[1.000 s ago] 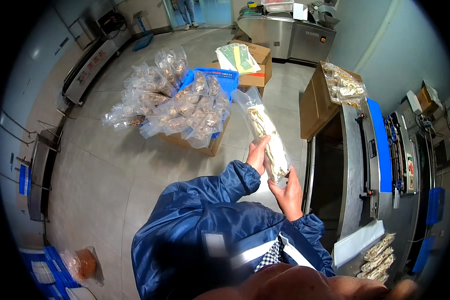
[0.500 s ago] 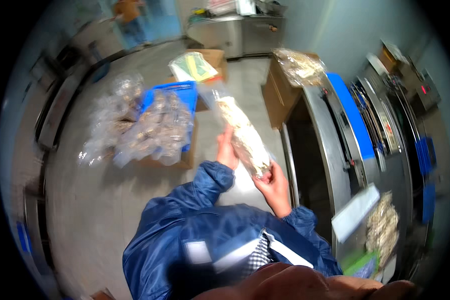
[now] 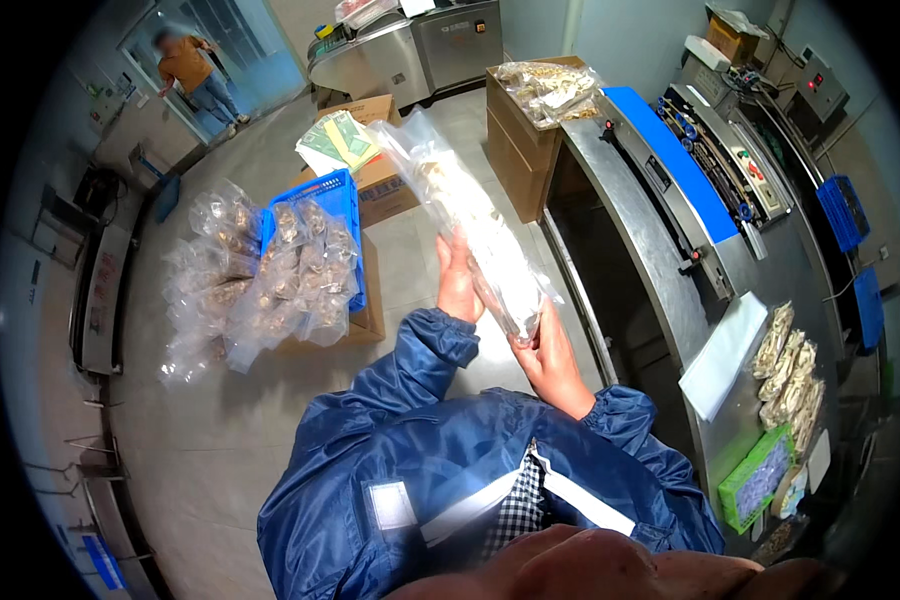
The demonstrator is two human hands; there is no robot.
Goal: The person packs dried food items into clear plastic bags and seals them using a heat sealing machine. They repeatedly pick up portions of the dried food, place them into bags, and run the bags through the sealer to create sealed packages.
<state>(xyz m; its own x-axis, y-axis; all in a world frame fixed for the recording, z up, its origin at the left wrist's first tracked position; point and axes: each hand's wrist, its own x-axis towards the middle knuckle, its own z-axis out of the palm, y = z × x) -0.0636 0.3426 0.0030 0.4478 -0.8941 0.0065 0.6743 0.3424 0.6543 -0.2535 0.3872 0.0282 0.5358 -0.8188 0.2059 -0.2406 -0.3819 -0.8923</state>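
Note:
A long clear plastic bag [image 3: 477, 222] with pale contents is held up in front of my blue jacket, slanting up and to the left. Glare washes out much of it, so what is inside cannot be told for sure. My left hand [image 3: 457, 282] supports its left side around the middle. At the lower end my right hand [image 3: 554, 364] grips the bag between thumb and fingers. The flat, loose end of the plastic points away from me.
Filled bags [image 3: 295, 265] lie in and beside a blue crate [image 3: 348, 200] at left. A metal worktable [image 3: 660, 290] on the right bears a blue-topped machine [image 3: 670, 150], white sheets [image 3: 722, 355], packed bags [image 3: 795, 370] and a green basket [image 3: 745, 495]. A person [image 3: 195, 80] stands by the far door.
My view has turned a little and steadied, shifting the surroundings leftward. The bag's far end has risen slightly. Both hands keep their hold on it.

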